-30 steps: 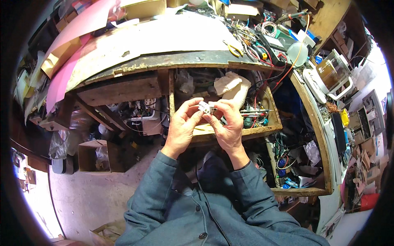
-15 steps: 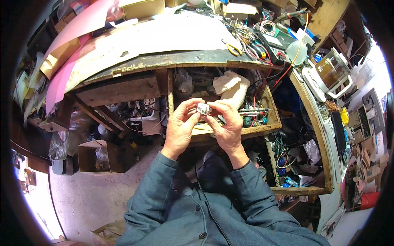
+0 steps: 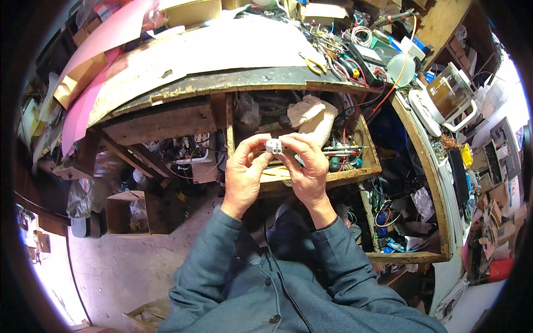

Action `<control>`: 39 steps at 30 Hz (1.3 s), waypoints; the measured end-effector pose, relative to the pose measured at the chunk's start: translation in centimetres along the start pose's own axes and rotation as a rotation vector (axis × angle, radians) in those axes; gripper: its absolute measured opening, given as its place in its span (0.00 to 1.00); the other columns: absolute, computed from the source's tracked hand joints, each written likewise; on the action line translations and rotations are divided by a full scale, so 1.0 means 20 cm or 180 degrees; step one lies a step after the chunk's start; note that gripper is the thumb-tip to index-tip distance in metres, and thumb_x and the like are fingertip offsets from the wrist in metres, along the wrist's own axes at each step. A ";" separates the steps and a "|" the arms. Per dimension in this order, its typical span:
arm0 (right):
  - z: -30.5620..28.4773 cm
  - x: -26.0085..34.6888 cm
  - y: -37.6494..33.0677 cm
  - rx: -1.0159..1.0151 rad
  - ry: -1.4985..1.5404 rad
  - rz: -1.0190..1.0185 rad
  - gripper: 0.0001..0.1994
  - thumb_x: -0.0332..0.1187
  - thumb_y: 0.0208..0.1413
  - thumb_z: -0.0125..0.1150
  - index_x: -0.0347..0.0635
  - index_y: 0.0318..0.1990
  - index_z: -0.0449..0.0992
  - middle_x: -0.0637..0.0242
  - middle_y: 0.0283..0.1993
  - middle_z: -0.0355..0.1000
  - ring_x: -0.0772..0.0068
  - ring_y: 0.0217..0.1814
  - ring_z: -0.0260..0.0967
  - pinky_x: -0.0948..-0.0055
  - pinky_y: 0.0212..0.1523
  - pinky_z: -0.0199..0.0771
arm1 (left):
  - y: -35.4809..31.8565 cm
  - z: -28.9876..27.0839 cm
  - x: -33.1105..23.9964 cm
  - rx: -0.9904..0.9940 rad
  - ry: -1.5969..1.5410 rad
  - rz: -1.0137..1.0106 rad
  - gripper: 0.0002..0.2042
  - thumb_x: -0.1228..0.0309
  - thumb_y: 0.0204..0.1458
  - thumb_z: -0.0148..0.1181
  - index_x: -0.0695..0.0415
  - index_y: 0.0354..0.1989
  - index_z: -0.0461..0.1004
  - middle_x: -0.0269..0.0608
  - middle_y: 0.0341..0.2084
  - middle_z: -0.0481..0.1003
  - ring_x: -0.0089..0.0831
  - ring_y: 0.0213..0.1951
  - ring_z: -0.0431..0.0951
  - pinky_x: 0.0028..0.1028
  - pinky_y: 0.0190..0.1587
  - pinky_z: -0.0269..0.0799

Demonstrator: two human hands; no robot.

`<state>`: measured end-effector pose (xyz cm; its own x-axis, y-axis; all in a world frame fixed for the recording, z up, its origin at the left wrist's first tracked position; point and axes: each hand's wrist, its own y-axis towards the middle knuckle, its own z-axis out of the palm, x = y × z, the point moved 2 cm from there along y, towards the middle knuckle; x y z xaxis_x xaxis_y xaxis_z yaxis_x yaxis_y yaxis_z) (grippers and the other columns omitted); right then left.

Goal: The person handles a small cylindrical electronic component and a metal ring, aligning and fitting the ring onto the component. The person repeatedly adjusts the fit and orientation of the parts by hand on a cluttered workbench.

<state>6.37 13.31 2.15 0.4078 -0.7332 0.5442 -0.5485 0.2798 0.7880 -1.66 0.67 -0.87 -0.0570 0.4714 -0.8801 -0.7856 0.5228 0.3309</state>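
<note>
Cluttered workbench (image 3: 222, 50) above an open wooden drawer (image 3: 355, 172) frames both hands. Left hand (image 3: 243, 176) and right hand (image 3: 306, 169) pinch a small white plastic part (image 3: 273, 146) between their fingertips, held over the drawer.

I hold a small white plastic part (image 3: 273, 146) between the fingertips of both hands, pinched from the left and the right. It is blocky, roughly rectangular, with what looks like a darker opening or metal bit on its face; finer detail is too small to tell. It sits level, raised in the air above the open wooden drawer, just in front of the surface's edge, touching nothing but my fingers.
</note>
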 end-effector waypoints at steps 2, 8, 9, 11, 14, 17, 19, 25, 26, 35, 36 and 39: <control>0.00 -0.01 -0.01 0.0000 0.0085 0.0056 0.18 0.18 0.49 0.71 0.39 0.49 0.79 0.59 0.47 0.76 0.67 0.45 0.77 0.72 0.45 0.80 | -0.01 0.01 0.00 -0.0082 0.0016 0.0082 0.16 0.81 0.59 0.61 0.60 0.56 0.74 0.39 0.50 0.77 0.25 0.52 0.77 0.26 0.57 0.73; 0.03 -0.03 -0.04 0.0065 0.0501 0.0351 0.18 0.18 0.50 0.70 0.38 0.50 0.79 0.58 0.48 0.76 0.68 0.45 0.78 0.73 0.46 0.80 | -0.03 0.00 -0.01 -0.0225 0.0066 0.0166 0.16 0.84 0.59 0.59 0.60 0.55 0.73 0.36 0.47 0.77 0.24 0.50 0.76 0.25 0.55 0.72; 0.00 -0.03 -0.03 0.0066 0.0340 0.0326 0.18 0.18 0.50 0.70 0.38 0.49 0.79 0.58 0.48 0.76 0.68 0.45 0.78 0.73 0.46 0.80 | -0.02 0.03 -0.01 -0.0177 -0.0012 0.0190 0.16 0.83 0.59 0.59 0.60 0.55 0.73 0.36 0.47 0.77 0.24 0.50 0.76 0.25 0.55 0.72; 0.00 -0.06 -0.04 0.0004 0.0271 0.0443 0.17 0.18 0.50 0.70 0.38 0.49 0.79 0.57 0.48 0.76 0.67 0.46 0.78 0.73 0.47 0.80 | 0.00 0.03 0.02 -0.0126 -0.0087 0.0208 0.15 0.83 0.59 0.59 0.59 0.55 0.74 0.36 0.47 0.77 0.24 0.50 0.77 0.25 0.56 0.72; 0.01 -0.04 -0.03 0.0100 0.0360 0.0360 0.17 0.19 0.51 0.70 0.37 0.49 0.78 0.58 0.48 0.77 0.67 0.47 0.79 0.72 0.48 0.80 | -0.02 0.03 0.00 -0.0101 -0.0025 0.0255 0.15 0.83 0.59 0.60 0.59 0.55 0.73 0.36 0.47 0.77 0.24 0.51 0.76 0.25 0.56 0.72; 0.03 -0.03 -0.03 0.0076 0.0544 0.0567 0.16 0.20 0.53 0.70 0.37 0.50 0.78 0.58 0.47 0.78 0.67 0.46 0.79 0.72 0.48 0.80 | -0.02 0.02 -0.01 -0.0089 -0.0076 0.0194 0.15 0.82 0.59 0.59 0.59 0.54 0.73 0.36 0.47 0.77 0.24 0.51 0.76 0.25 0.56 0.72; 0.02 -0.03 -0.04 0.0080 0.0525 0.0612 0.15 0.21 0.53 0.69 0.36 0.50 0.78 0.58 0.45 0.78 0.67 0.45 0.80 0.72 0.47 0.80 | -0.02 0.02 -0.01 -0.0068 -0.0074 0.0203 0.15 0.82 0.59 0.60 0.59 0.54 0.73 0.35 0.47 0.77 0.24 0.51 0.76 0.25 0.56 0.72; 0.02 -0.06 -0.05 0.0193 0.0456 0.0767 0.13 0.24 0.54 0.69 0.36 0.47 0.78 0.58 0.42 0.79 0.67 0.42 0.80 0.72 0.45 0.80 | -0.01 0.01 -0.02 -0.0054 -0.0104 0.0089 0.14 0.80 0.60 0.61 0.59 0.53 0.73 0.35 0.46 0.78 0.23 0.50 0.77 0.25 0.55 0.72; 0.02 -0.05 -0.05 0.0230 0.0445 0.0809 0.13 0.24 0.54 0.70 0.35 0.47 0.78 0.58 0.42 0.79 0.67 0.42 0.80 0.72 0.44 0.80 | -0.02 0.01 -0.02 -0.0067 -0.0078 0.0063 0.14 0.80 0.60 0.61 0.59 0.53 0.74 0.35 0.45 0.78 0.23 0.50 0.77 0.25 0.55 0.72; 0.02 -0.08 -0.07 0.0037 0.0515 0.0638 0.12 0.22 0.53 0.70 0.35 0.46 0.78 0.59 0.42 0.78 0.67 0.43 0.79 0.72 0.45 0.80 | -0.01 0.01 -0.02 -0.0003 -0.0155 0.0009 0.15 0.80 0.60 0.60 0.60 0.56 0.73 0.37 0.48 0.77 0.24 0.51 0.77 0.25 0.57 0.72; 0.03 -0.08 -0.07 0.0028 0.0534 0.0621 0.13 0.22 0.53 0.70 0.35 0.46 0.78 0.59 0.42 0.78 0.67 0.43 0.79 0.73 0.45 0.80 | -0.01 0.01 -0.02 0.0009 -0.0188 0.0021 0.15 0.80 0.60 0.60 0.60 0.56 0.73 0.37 0.49 0.77 0.25 0.52 0.77 0.26 0.57 0.72; 0.03 -0.07 -0.07 0.0020 0.0563 0.0589 0.14 0.20 0.52 0.70 0.35 0.47 0.78 0.58 0.43 0.78 0.67 0.44 0.79 0.73 0.46 0.80 | -0.01 0.01 -0.02 0.0037 -0.0236 0.0025 0.16 0.80 0.61 0.60 0.61 0.57 0.72 0.38 0.50 0.77 0.26 0.53 0.76 0.26 0.58 0.71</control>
<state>6.11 13.63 0.20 0.4211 -0.5499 0.7213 -0.6299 0.3949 0.6688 -1.38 0.64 -0.56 -0.0168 0.5267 -0.8499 -0.7781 0.5270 0.3419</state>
